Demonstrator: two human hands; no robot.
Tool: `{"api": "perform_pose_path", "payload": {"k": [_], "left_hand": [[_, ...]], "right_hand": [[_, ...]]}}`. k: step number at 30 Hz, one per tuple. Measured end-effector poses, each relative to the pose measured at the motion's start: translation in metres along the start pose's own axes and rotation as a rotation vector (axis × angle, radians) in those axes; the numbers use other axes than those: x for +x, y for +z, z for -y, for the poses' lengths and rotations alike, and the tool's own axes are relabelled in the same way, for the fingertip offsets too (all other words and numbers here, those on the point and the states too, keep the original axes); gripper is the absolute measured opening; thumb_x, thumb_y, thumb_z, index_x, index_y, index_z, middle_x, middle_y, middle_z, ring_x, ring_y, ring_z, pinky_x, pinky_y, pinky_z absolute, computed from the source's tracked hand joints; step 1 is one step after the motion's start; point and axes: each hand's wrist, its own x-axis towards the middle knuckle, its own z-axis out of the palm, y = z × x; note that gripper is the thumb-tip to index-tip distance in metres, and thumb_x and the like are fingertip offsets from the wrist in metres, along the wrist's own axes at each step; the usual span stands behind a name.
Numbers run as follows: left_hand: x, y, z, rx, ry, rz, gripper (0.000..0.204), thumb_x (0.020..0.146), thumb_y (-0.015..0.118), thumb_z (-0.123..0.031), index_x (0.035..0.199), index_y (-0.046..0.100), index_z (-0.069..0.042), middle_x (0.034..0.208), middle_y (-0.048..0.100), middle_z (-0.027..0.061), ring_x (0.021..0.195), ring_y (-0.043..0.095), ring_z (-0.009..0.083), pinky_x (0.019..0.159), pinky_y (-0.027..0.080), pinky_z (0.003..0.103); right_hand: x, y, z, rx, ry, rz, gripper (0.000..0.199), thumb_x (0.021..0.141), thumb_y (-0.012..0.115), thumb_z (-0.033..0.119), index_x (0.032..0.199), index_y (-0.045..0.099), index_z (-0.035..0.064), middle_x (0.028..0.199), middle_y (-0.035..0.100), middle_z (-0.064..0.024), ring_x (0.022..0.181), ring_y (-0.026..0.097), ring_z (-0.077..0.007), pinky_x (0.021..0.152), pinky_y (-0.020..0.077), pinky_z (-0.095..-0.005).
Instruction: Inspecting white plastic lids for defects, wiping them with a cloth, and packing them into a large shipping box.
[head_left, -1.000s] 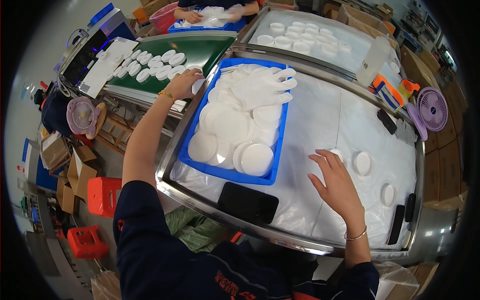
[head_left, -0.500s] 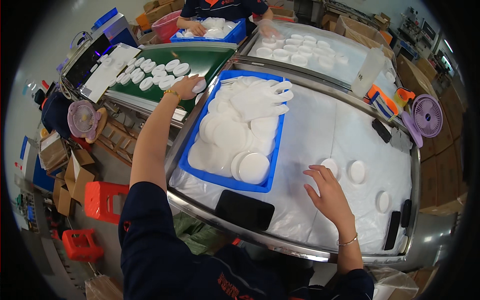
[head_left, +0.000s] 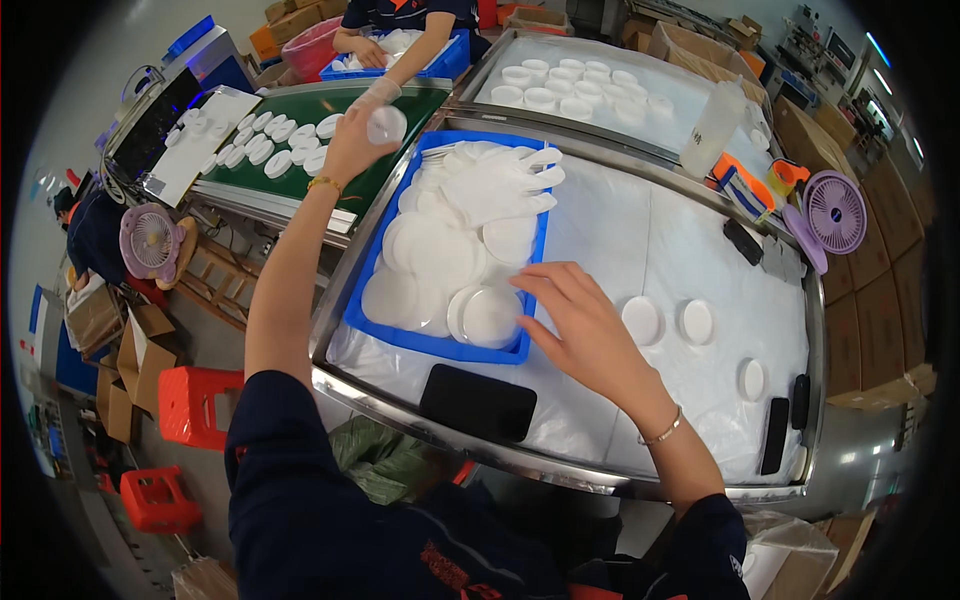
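Observation:
My left hand (head_left: 353,150) is raised over the green conveyor belt (head_left: 345,180), closed on a white round lid (head_left: 386,125) that looks blurred. At the right edge of a blue plastic bin (head_left: 440,345), my right hand (head_left: 580,325) has its thumb and fingers apart. Its fingertips are by the rim of a white disc (head_left: 492,318) on the pile; contact is hard to tell. A white glove (head_left: 490,190) rests across the discs in the bin. Three white round lids, one of them a lid (head_left: 697,322), sit on the plastic-covered table (head_left: 600,400) to the right.
A co-worker's hand (head_left: 380,93) reaches over the belt close to my left hand. More lids stand in rows on the belt and the far table. A black phone (head_left: 478,402) lies near the front edge. A spray bottle (head_left: 714,130) and purple fan (head_left: 835,215) are right.
My left hand has lifted up and away from the belt with the lid. My right hand has moved left to the bin's edge. The co-worker's arm has swung across toward the belt.

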Motion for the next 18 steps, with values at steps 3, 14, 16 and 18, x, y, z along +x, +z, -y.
{"api": "perform_pose_path", "payload": {"k": [3,14,16,18], "left_hand": [[-0.012,-0.046,-0.067,-0.298,-0.186,-0.151,0.079,0.07,0.083,-0.024,0.139,0.047,-0.009,0.126,0.056,0.0141,0.113,0.054,0.0289,0.091,0.046,0.039],[-0.115,-0.106,-0.283,-1.196,-0.112,-0.165,0.081,0.075,0.079,-0.016,0.144,0.038,-0.006,0.132,0.049,0.0095,0.116,0.049,0.0191,0.091,0.045,0.034],[-0.109,-0.104,-0.297,-1.275,-0.162,-0.159,0.081,0.075,0.078,-0.016,0.145,0.038,-0.006,0.132,0.049,0.0095,0.116,0.049,0.0192,0.091,0.044,0.034],[-0.101,-0.101,-0.304,-1.328,-0.22,-0.249,0.081,0.076,0.079,-0.016,0.145,0.037,-0.006,0.132,0.049,0.0095,0.116,0.05,0.0191,0.092,0.044,0.034]], "right_hand": [[0.013,0.015,0.002,-0.06,-0.043,0.078,0.042,0.077,0.075,0.015,0.114,0.06,-0.0001,0.118,0.058,-0.0138,0.11,0.055,-0.0311,0.093,0.0443,-0.0398],[0.02,0.049,-0.021,0.025,0.134,0.041,0.029,0.076,0.074,0.016,0.099,0.063,0.0029,0.088,0.067,-0.017,0.079,0.064,-0.0353,0.074,0.0488,-0.0387],[0.015,0.052,-0.022,0.059,0.186,-0.074,0.022,0.078,0.072,0.014,0.096,0.064,0.0032,0.086,0.066,-0.0187,0.076,0.063,-0.0359,0.07,0.0501,-0.0384],[0.01,0.051,-0.023,0.204,0.189,-0.335,0.014,0.084,0.071,0.013,0.088,0.063,0.0017,0.08,0.065,-0.0126,0.068,0.063,-0.0258,0.062,0.0503,-0.0343]]}}
